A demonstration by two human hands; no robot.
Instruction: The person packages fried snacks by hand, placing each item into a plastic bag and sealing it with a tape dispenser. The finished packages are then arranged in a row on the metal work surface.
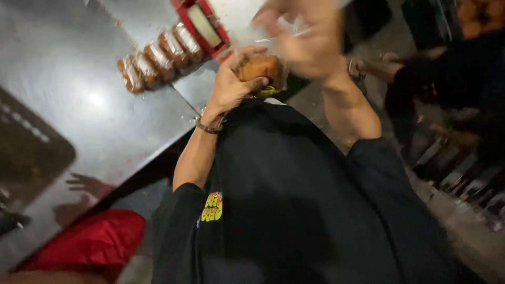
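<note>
Head view: left hand (231, 84) fingers grip a brown bun (261, 68); right hand (310, 44) pinches its clear wrap (286, 34).

Golden-orange pastry (261, 68) in a clear wrapper (286, 37), a row of brown wrapped pastries (158, 58) glinting on the dull grey steel table (68, 79), a red tape dispenser (202, 26), a black shirt (294, 200) with a yellow print, red cloth (89, 244) below.

orange-brown pastry (261, 68) | in clear plastic wrap (288, 31) | held mid-air, chest-high
</note>
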